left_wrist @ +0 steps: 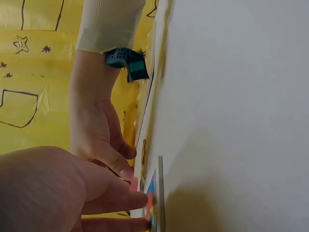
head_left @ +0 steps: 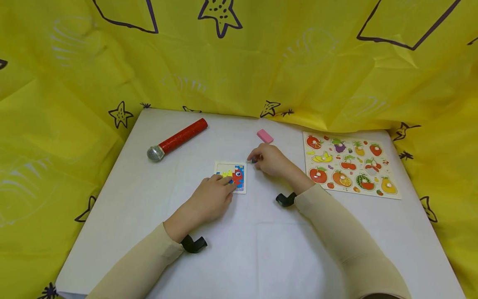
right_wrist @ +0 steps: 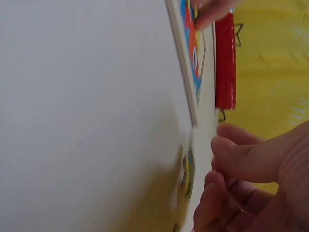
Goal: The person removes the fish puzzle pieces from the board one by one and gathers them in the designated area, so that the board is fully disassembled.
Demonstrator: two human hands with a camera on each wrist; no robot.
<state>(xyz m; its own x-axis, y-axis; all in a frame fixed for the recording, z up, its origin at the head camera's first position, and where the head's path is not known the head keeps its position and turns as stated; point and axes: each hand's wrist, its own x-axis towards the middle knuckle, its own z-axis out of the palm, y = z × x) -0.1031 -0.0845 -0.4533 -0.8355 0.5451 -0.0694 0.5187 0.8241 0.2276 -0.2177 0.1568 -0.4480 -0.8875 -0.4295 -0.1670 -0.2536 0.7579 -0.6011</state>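
Resting extended fingers (left_wrist: pixel 137 200) on the puzzle (head_left: pixel 239 176), the left hand (head_left: pixel 213 197) slants inward; the right hand (head_left: pixel 271 159) curls nearby, grip unclear.

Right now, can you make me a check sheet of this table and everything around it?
Surface: white table, with faint creases.
Job's things: small puzzle, partly filled; small dark piece at the right hand.
Clutter: red-handled microphone, pink block, fruit board.
Hands: left hand touches the puzzle; right hand has bent fingers, but I can't tell if it grips the piece.
Cables: nothing seen.
Surroundings: yellow cloth with dark star drawings.
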